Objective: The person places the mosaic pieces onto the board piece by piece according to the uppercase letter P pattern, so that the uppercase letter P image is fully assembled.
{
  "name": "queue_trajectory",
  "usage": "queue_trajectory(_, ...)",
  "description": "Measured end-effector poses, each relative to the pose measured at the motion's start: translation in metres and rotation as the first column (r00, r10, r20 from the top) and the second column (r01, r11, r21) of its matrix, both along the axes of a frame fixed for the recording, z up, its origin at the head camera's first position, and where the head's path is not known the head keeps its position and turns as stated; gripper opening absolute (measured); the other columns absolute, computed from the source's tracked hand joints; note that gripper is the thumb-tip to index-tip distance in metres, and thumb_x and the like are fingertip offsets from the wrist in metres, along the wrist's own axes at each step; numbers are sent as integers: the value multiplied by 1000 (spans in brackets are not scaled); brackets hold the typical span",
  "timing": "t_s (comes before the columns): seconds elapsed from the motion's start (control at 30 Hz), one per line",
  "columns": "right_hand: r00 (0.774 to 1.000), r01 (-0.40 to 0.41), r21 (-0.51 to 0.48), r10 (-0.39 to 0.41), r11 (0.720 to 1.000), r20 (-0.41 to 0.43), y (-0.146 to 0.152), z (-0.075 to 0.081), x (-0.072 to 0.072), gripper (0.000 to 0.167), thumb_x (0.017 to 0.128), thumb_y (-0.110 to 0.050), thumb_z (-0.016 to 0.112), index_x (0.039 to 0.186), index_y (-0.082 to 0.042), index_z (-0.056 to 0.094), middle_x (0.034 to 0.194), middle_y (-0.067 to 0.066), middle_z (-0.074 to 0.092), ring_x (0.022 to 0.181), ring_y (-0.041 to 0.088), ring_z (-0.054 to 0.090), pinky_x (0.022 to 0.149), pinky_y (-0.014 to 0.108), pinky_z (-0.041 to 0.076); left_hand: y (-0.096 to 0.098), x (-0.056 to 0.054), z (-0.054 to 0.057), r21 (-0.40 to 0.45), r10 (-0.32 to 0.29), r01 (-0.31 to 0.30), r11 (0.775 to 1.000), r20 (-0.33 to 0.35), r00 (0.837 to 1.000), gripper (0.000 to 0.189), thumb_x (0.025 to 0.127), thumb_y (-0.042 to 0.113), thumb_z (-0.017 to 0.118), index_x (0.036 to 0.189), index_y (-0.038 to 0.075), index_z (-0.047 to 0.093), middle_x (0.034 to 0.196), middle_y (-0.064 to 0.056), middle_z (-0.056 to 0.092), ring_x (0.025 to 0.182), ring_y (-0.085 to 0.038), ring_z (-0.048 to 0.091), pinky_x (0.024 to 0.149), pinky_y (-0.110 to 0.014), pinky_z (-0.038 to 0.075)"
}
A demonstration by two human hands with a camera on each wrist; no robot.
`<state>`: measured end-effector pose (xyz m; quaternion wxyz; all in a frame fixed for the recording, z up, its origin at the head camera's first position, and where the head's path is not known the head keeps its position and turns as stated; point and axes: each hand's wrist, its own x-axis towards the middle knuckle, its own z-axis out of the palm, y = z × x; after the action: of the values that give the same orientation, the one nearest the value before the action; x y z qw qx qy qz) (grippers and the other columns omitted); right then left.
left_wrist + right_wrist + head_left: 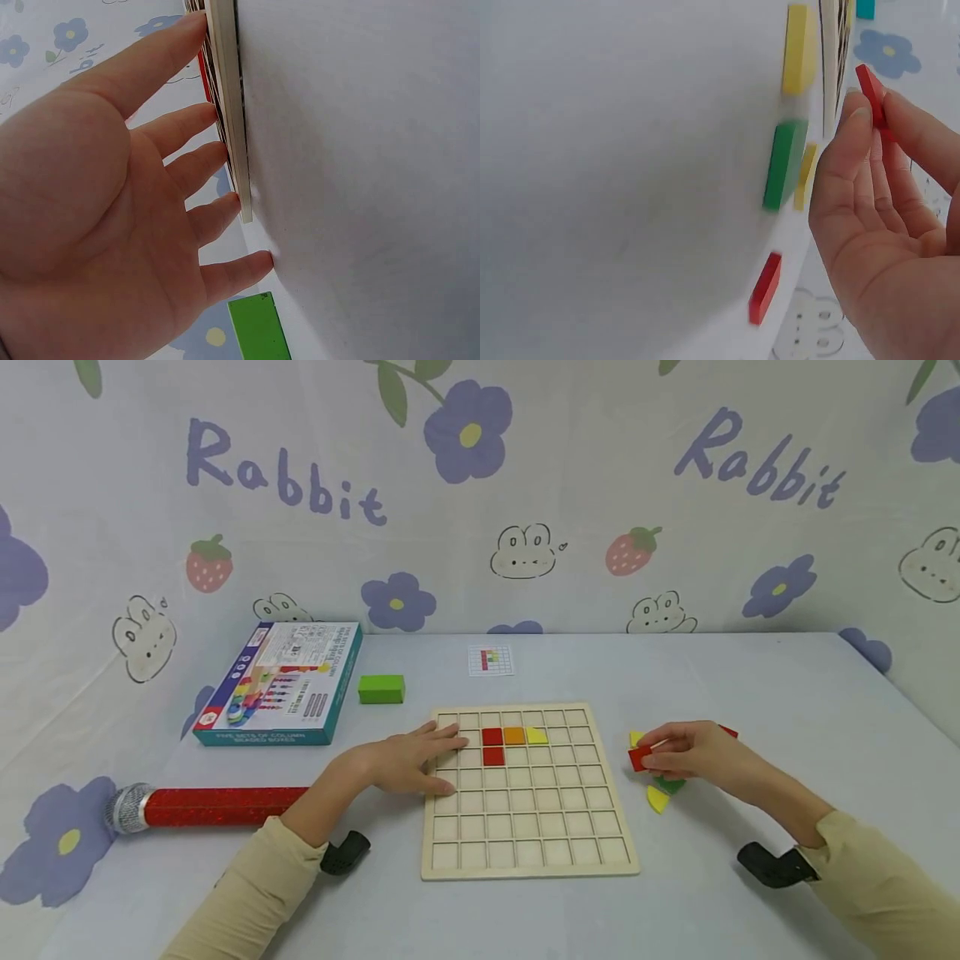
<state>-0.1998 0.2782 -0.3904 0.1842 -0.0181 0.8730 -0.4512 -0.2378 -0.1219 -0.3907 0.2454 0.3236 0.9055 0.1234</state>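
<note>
My left hand point(408, 760) lies with spread fingers over the left edge of a wooden grid board point(525, 857). In the left wrist view its fingertips point(206, 112) touch the board's edge. Thumb and fingers of my right hand point(697, 750) pinch a red square tile point(639, 759) to the right of the board, also seen as a thin red tile point(870, 91) in the right wrist view. On the board sit two red tiles, one above the other, the upper red tile point(492, 737) followed by an orange tile point(514, 736) and a yellow tile point(536, 736).
Near my right hand lie a yellow quarter-round piece point(657, 799), a green piece point(670, 785) and another red piece point(728, 732). A pattern card point(491, 661) lies behind the board. To the left are a green block point(381, 689), a flat box point(281, 681) and a red microphone point(217, 807).
</note>
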Motion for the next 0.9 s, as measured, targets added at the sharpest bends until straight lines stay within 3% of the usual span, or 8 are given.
queue_trajectory(0.43,998,-61,-117,59,991,-15,-59,-1,-14,38,84,-18,75,114,2,62,93,8,70,86,19,67,77,31,54,1,2,5,-2,4,-4,1000,7,1000,72,93,42,60,152,19,26,159,-2,12,144,-27,0,112,-50,13)
queue_trajectory(0.9,986,-53,-223,86,973,142,-120,-6,-20,29,84,-5,72,111,3,64,95,13,67,79,21,68,73,33,55,0,1,4,12,1,-1,1000,13,1000,72,92,41,61,152,17,28,158,-4,12,144,-30,2,110,-55,13)
